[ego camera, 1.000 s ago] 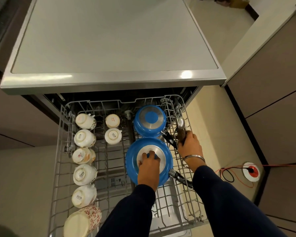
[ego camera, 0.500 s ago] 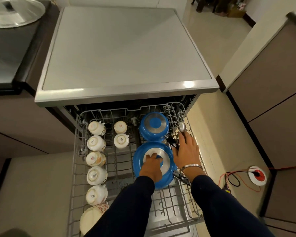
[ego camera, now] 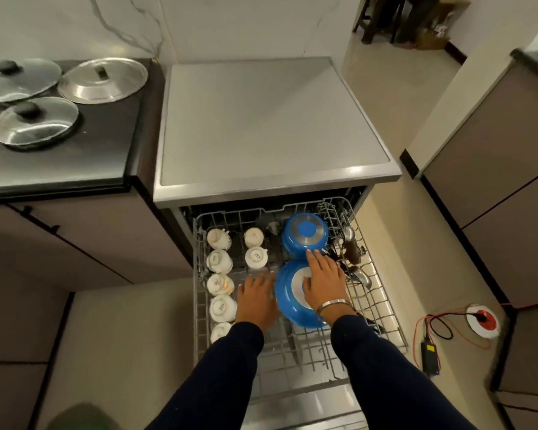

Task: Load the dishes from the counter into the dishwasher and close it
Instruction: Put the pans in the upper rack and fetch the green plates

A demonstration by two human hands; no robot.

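Note:
The dishwasher's wire rack (ego camera: 382, 308) is pulled out below the steel top (ego camera: 271, 125). Two blue pans lie upside down in it: the far pan (ego camera: 305, 232) and the near pan (ego camera: 289, 305). My right hand (ego camera: 323, 280) lies flat with straight fingers on the near pan's base, fingertips reaching the far pan's rim. My left hand (ego camera: 257, 299) hovers open over the rack just left of the near pan, holding nothing. White cups (ego camera: 219, 260) stand upside down in two rows at the left. Metal ladles (ego camera: 351, 243) lie along the rack's right side.
Three steel lids (ego camera: 103, 79) sit on the dark counter (ego camera: 59, 169) at the left. A black adapter (ego camera: 430, 356) with red and black cords and a round floor socket (ego camera: 482, 319) lie on the floor right of the rack. Cabinets (ego camera: 494, 187) stand at the right.
My left hand left the near pan's base and moved left over the rack. My right hand came off the ladles onto the near pan. The view pulled back and up.

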